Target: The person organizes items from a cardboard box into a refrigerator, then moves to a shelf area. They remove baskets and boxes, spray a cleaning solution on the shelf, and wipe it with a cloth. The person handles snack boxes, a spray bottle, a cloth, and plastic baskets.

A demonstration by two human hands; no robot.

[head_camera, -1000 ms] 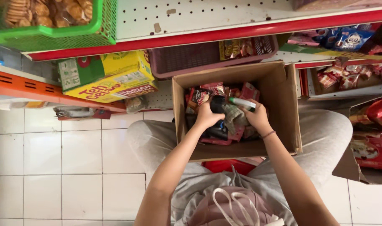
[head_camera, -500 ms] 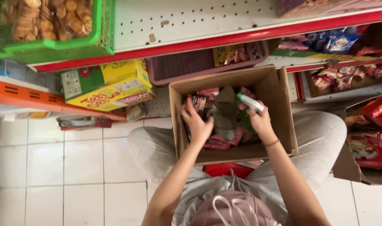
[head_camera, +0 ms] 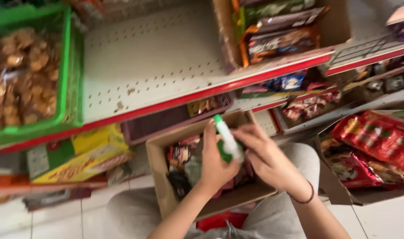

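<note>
My left hand point(head_camera: 216, 166) and my right hand point(head_camera: 267, 156) are together above an open cardboard box point(head_camera: 160, 170) that rests on my lap. Between them they hold a small white tube with a green cap point(head_camera: 226, 138), tilted, cap end pointing up and left. My right wrist wears a thin dark band point(head_camera: 304, 198). Inside the box lie several dark and red snack packets point(head_camera: 180, 156), partly hidden by my hands.
A white perforated shelf with a red edge point(head_camera: 166, 66) runs overhead. A green basket of biscuits point(head_camera: 29, 75) sits at the left, a yellow and green carton point(head_camera: 80, 155) below it. Red snack bags point(head_camera: 374, 137) fill a box at the right. White floor tiles lie below.
The view has tilted up and come closer to the shelves. My left hand rose from the box's contents to join the right on the white tube, which was lifted higher.
</note>
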